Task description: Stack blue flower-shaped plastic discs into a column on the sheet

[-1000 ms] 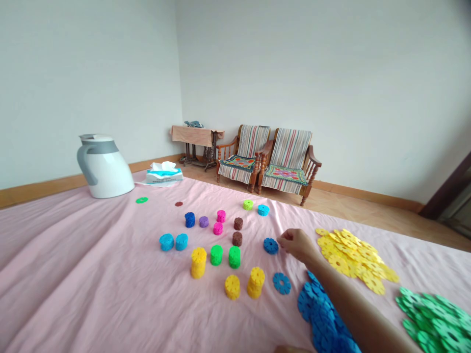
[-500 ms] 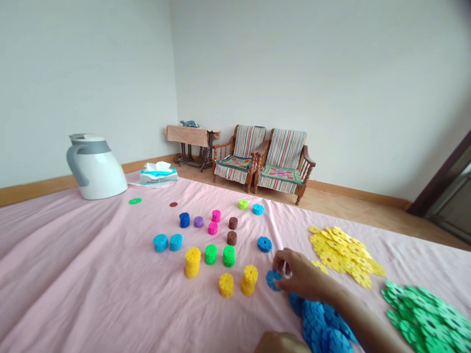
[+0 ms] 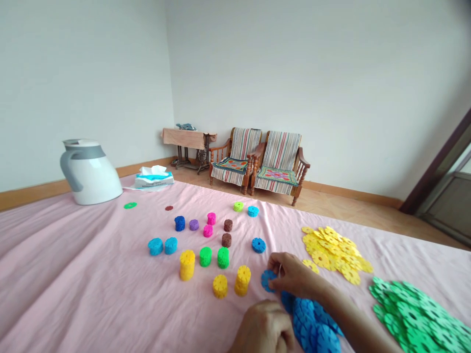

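Note:
My right hand (image 3: 294,275) pinches a blue snowflake disc (image 3: 268,281) between thumb and fingers, just above the pink cloth. Under and beside that forearm lies a heap of blue snowflake discs (image 3: 312,326). At the bottom edge is my left hand (image 3: 264,327), back upward and fingers curled in; whatever they hold, if anything, is hidden. It is close to the left side of the blue heap. A short stack of blue discs (image 3: 258,245) stands beyond my right hand. To the left are yellow stacks (image 3: 243,280) and green stacks (image 3: 222,257).
Heaps of yellow discs (image 3: 331,252) and green discs (image 3: 415,314) lie to the right. Small stacks in light blue (image 3: 155,246), brown (image 3: 226,239) and pink (image 3: 208,230) stand farther off. A white jug (image 3: 96,176) and a tissue box (image 3: 154,180) stand at the far left.
My left hand has come farther into view from the bottom edge, beside the blue heap. My right hand still pinches the blue disc. The view has shifted slightly.

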Demonstrator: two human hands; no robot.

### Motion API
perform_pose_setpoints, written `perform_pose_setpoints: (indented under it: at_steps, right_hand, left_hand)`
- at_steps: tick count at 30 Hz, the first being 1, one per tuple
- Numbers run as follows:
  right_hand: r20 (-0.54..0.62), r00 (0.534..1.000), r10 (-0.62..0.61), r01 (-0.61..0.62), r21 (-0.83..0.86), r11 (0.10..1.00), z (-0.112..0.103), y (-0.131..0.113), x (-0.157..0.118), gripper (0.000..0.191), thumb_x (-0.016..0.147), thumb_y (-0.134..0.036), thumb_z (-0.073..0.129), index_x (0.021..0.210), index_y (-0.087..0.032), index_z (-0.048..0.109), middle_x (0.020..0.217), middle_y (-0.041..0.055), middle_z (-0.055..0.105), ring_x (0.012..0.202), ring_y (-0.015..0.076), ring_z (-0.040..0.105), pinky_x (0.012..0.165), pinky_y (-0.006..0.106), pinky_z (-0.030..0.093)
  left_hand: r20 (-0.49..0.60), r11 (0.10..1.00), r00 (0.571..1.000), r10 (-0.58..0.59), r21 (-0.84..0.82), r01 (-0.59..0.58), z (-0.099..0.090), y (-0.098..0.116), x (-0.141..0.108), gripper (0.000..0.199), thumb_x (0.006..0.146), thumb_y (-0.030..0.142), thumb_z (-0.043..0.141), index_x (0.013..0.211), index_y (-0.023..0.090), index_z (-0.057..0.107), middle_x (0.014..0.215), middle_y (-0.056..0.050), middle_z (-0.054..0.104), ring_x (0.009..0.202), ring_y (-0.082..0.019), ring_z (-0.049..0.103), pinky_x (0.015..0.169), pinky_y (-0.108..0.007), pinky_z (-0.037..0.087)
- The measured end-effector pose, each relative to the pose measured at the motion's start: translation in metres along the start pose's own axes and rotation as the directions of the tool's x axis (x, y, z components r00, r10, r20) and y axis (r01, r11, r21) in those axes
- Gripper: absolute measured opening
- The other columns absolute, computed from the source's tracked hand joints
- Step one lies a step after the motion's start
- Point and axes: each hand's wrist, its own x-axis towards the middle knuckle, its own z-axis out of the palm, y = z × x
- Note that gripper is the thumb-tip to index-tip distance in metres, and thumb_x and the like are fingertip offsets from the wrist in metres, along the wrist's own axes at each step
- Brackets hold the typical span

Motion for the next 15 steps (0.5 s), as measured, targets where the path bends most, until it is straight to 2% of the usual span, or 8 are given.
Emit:
perform_pose_setpoints:
  at_steps: [2,4,6,8,10,15]
  right_hand:
    - [-0.049,0.999,-0.007,0.010,0.069,0.998,-0.008,-0.003,-0.009,0.008,0.062,-0.012,0.062,0.063,-0.017,0.056,0.056,-0.0065,0.048,0.055,0.0078,0.044,0.050,0.020,0.030]
    - [-0.104,0.995,0.005,0.015,0.190,0.982,-0.015,-0.004,-0.023,0.009,0.068,-0.017,0.060,0.061,-0.017,0.054,0.053,-0.0066,0.046,0.053,0.0076,0.042,0.050,0.021,0.030]
    - [-0.129,0.991,0.036,0.009,0.330,0.944,-0.019,-0.004,-0.039,0.013,0.070,-0.025,0.061,0.062,-0.018,0.053,0.053,-0.0062,0.047,0.052,0.0079,0.043,0.049,0.021,0.031]
    - [-0.123,0.990,0.075,-0.012,0.449,0.893,-0.016,-0.004,-0.055,0.018,0.070,-0.033,0.062,0.064,-0.019,0.053,0.054,-0.0061,0.047,0.051,0.0080,0.043,0.048,0.021,0.031]
    - [-0.116,0.988,0.105,-0.027,0.530,0.847,-0.008,-0.005,-0.068,0.023,0.068,-0.038,0.065,0.065,-0.019,0.052,0.054,-0.0064,0.046,0.050,0.0077,0.043,0.047,0.021,0.031]
    - [-0.067,0.990,0.123,-0.046,0.674,0.737,0.013,-0.007,-0.083,0.036,0.063,-0.051,0.069,0.065,-0.020,0.050,0.052,-0.0070,0.045,0.045,0.0067,0.041,0.045,0.020,0.030]
  left_hand:
    - [-0.128,0.999,0.992,-0.014,0.028,0.018,-0.012,0.016,-0.003,0.025,0.053,0.000,0.044,0.068,0.017,0.054,0.071,-0.002,0.055,0.072,-0.016,0.054,0.067,-0.023,0.043]
    - [-0.218,0.997,0.975,-0.030,0.062,0.045,-0.025,0.034,-0.006,0.038,0.060,-0.004,0.044,0.090,0.017,0.057,0.091,-0.005,0.057,0.088,-0.019,0.055,0.079,-0.028,0.046]
    - [-0.229,0.992,0.973,-0.012,0.123,0.041,-0.036,0.046,-0.006,0.051,0.070,-0.004,0.046,0.115,0.021,0.052,0.113,-0.007,0.052,0.108,-0.021,0.049,0.094,-0.034,0.041]
    - [-0.183,0.981,0.983,0.000,0.191,0.036,-0.043,0.054,-0.005,0.063,0.073,-0.001,0.053,0.130,0.026,0.042,0.126,-0.007,0.047,0.116,-0.022,0.044,0.100,-0.037,0.038]
    - [-0.115,0.972,0.993,-0.005,0.232,0.031,-0.044,0.057,-0.003,0.068,0.073,0.002,0.061,0.132,0.028,0.040,0.124,-0.006,0.049,0.113,-0.023,0.047,0.098,-0.037,0.041]
    - [-0.029,0.970,0.998,-0.052,0.238,0.057,-0.041,0.065,-0.006,0.049,0.072,0.007,0.070,0.115,0.023,0.052,0.110,-0.004,0.055,0.101,-0.022,0.054,0.091,-0.034,0.045]
